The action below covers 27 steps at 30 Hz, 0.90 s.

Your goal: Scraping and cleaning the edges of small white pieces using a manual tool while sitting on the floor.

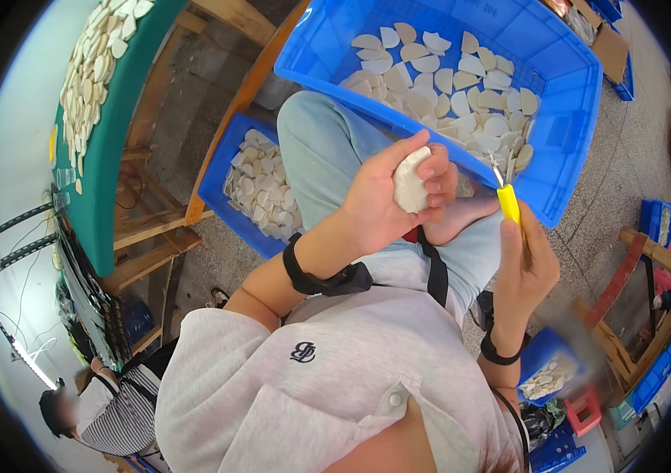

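My left hand [375,193] is closed round a cream-white, flat, rounded pad [410,181], its fingers curled over the right side. To its right, my right hand [531,260] grips the yellow handle [508,203] of a small tool with a thin, pronged metal tip pointing up and away. The tip is too small to make out exactly. It stands apart from the pad, in front of the near right corner of a large blue crate [568,94]. Many loose white and cream half-round pads [462,102] lie scattered in that crate, just beyond both hands.
At my left knee a smaller blue crate [213,180] holds more pads. Farther left, a green-topped table [132,102] on a wooden frame carries a pile of them. A person [107,410] sits at the lower left. Wooden framing [627,315] stands at the right.
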Motion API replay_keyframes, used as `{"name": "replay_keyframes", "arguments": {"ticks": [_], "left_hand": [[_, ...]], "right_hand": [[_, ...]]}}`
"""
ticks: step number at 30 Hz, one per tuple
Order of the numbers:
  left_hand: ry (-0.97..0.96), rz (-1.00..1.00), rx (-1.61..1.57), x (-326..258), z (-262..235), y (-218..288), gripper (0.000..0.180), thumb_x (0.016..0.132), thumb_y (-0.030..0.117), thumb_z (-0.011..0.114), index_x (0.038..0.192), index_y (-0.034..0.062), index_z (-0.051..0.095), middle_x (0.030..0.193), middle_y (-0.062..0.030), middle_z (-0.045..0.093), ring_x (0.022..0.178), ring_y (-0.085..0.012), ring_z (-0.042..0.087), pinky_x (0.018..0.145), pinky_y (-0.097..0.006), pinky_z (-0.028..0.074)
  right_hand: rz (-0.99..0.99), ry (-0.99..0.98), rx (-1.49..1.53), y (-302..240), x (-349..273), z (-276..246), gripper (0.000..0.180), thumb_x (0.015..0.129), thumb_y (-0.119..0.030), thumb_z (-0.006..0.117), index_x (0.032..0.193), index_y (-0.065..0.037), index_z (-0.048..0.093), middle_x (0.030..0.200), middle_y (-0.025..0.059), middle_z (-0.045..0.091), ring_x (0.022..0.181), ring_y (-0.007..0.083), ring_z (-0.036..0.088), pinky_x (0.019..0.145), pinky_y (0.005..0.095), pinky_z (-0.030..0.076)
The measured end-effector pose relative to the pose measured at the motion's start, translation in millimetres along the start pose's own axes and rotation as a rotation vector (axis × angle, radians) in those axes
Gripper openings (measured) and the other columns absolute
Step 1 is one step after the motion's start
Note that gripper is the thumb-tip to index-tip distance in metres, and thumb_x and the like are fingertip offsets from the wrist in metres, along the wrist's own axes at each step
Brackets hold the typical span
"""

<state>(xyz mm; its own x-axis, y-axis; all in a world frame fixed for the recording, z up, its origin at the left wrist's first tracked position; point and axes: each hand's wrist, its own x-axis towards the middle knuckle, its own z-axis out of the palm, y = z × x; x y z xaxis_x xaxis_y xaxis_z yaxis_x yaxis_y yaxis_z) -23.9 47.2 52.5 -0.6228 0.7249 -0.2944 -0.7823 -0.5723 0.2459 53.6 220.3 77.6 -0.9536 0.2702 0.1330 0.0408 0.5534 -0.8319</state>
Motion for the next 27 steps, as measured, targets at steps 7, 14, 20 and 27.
{"name": "replay_keyframes", "arguments": {"ticks": [7,14,20,27], "left_hand": [[-0.138,-0.039,-0.237,3.1,-6.0,6.9,0.038,0.091,0.042,0.035,0.071,0.0113,0.043,0.074,-0.0025,0.041,0.069,-0.0161,0.039,0.057,-0.028,0.031],[0.205,0.226,0.101,-13.5,-49.2,19.8,0.036,0.088,0.031,0.044,0.112,0.0054,0.053,0.096,-0.0044,0.055,0.09,-0.0191,0.053,0.074,-0.034,0.046],[0.646,0.778,0.17,-75.3,-112.0,143.8,0.037,0.09,0.031,0.04,0.116,0.0075,0.051,0.109,-0.005,0.057,0.088,-0.0181,0.057,0.073,-0.035,0.049],[0.832,1.536,0.18,-197.0,-47.0,391.9,0.036,0.09,0.035,0.045,0.107,0.0024,0.043,0.087,-0.0124,0.054,0.08,-0.0239,0.056,0.067,-0.033,0.05]], "right_hand": [[0.007,-0.025,-0.001,-1.0,7.0,1.7,0.024,0.083,-0.012,0.063,0.103,0.001,0.062,0.082,0.011,0.064,0.065,0.0127,0.057,0.059,0.0232,0.042],[0.007,-0.036,-0.062,10.2,10.4,3.0,0.024,0.086,-0.011,0.056,0.103,0.005,0.06,0.075,0.0121,0.06,0.063,0.0146,0.052,0.057,0.0271,0.042],[0.036,-0.078,-0.022,16.6,16.8,17.2,0.027,0.089,-0.013,0.052,0.105,0.008,0.058,0.07,0.0014,0.053,0.062,0.0066,0.042,0.051,0.0211,0.033],[-0.005,-0.15,0.148,24.2,20.2,30.9,0.028,0.09,-0.014,0.052,0.105,0.008,0.057,0.073,0.0018,0.053,0.063,0.0062,0.041,0.052,0.0208,0.032]]}}
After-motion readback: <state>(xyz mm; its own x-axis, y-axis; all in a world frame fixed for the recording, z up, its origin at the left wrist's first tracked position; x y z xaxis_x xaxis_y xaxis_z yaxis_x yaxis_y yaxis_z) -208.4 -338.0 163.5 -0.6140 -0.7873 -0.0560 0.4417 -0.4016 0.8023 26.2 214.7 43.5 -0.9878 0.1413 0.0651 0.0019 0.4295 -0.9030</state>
